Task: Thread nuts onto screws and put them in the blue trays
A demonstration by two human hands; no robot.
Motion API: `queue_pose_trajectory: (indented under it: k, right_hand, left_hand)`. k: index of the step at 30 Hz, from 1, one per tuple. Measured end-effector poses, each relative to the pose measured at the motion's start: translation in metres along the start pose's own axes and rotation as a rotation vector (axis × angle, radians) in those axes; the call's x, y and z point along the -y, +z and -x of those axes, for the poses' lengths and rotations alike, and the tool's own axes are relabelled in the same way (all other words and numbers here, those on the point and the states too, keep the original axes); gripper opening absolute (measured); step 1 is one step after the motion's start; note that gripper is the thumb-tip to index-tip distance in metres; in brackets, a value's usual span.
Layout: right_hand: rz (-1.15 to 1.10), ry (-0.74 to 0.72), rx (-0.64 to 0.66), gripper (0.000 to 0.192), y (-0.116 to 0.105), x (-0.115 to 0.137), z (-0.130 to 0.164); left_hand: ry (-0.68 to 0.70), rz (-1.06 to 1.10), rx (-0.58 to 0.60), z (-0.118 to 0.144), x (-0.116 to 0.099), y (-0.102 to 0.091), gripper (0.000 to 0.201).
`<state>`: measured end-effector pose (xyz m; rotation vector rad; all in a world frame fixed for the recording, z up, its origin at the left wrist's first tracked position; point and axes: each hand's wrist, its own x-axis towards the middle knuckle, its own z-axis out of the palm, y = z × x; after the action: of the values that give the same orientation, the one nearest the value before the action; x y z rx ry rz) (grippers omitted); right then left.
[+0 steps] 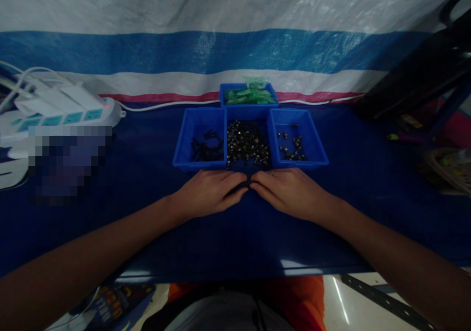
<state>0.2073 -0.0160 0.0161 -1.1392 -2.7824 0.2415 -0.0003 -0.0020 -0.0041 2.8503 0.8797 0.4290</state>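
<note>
My left hand [211, 191] and my right hand [290, 191] almost meet at the front of a pile of small metal screws [248, 142] on the blue table [235, 242]. Thumb and fingers are pinched on each hand; a tiny dark bit seems to lie at the fingertips, too small to name. Behind my left hand stands a blue bin [179, 147] with black screw-like pieces [206, 149]. Another blue bin [320, 147], behind my right hand, holds some shiny-headed screws [294, 149]. The loose pile lies between these two bins.
A third blue bin [222, 96] at the back holds green plastic packets [250, 96]. At the left is a white power strip [106, 107] with plugs and cables. A dark cylindrical object [401, 70] leans at the right, near a basket [447, 176]. A striped plastic sheet [235, 51] hangs behind.
</note>
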Motion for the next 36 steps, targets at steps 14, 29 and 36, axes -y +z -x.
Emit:
queue_pose_trajectory:
  k: [14,29,36]
  right_hand:
    - [-0.035,-0.048,0.038,0.029,0.0008,0.0001,0.0008]
    - [-0.045,-0.074,0.062,0.026,-0.0005,0.0000,0.0014]
    - [-0.075,-0.115,0.066,0.028,0.0009,-0.0008,0.0017]
  left_hand:
    - [0.147,0.043,-0.152,0.0039,0.0037,0.0015,0.015]
    - [0.212,-0.038,-0.227,0.0049,0.0046,0.0012,0.018]
    - [0.233,0.006,-0.237,0.0038,0.0003,-0.0012,0.009]
